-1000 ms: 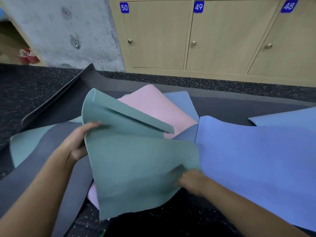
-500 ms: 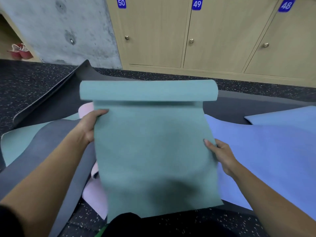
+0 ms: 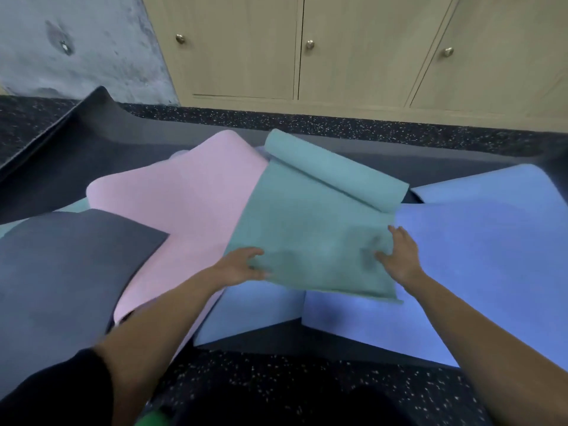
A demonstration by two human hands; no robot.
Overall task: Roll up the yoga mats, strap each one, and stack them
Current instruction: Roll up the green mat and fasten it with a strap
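Teal mat (image 3: 307,235) down on the pile now, no longer held up in the air as half a second ago. Spread over the meeting of pink mat (image 3: 184,204) on the left and blue mat (image 3: 476,272) on the right, near edge toward the person. Rolled end (image 3: 335,170) still the far part, but slanted now, running away to the right instead of level across the view, with the large dark grey mat (image 3: 123,142) just behind. Far more of the pink sheet bare than before. Second blue mat (image 3: 252,312) showing under the teal near edge. Another grey mat (image 3: 61,265) lapped over the pink one at far left.

Left hand (image 3: 242,265) shifted from the side edge to the near left corner, fingers curled round it, gripping the teal sheet. Right hand (image 3: 399,259) no longer clasping a raised edge: laid flat on the right margin, fingers straight and slightly spread, thumb out on the teal surface, pressing down. Both forearms bare, black sleeve (image 3: 55,392) at the left elbow.

Under and beyond the pile, black speckled rubber floor (image 3: 307,388). Behind, a row of pale wooden locker doors (image 3: 353,50), blue number plates gone from view with the camera tipped lower. Rough grey concrete wall (image 3: 76,41) at upper left. Small round metal knobs (image 3: 309,43) on the doors.
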